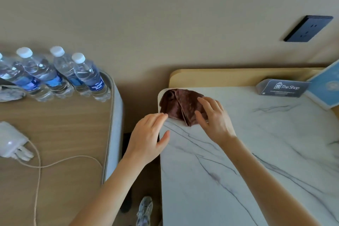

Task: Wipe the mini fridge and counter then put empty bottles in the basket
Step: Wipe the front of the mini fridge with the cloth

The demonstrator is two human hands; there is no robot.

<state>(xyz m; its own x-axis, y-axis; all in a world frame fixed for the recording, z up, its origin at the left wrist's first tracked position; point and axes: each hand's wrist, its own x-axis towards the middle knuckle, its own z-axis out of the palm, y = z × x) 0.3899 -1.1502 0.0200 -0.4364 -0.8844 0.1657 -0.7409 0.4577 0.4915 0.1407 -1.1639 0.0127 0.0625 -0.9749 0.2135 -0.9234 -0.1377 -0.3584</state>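
Here the brown cloth (180,105) lies bunched at the marble bench's (256,143) far left corner. The right hand (213,117) rests spread on it; the left hand (148,137), fingers loosely together, touches its edge. A careless sweep could push it off that corner.

Pretty soft, even light here, warm beige cast, nothing blown out. Faint glare on the water bottles (55,73) and the marble counter (256,152) — only mild shadows under the hands. Wide-angle bends the edges, and everything's a bit soft.
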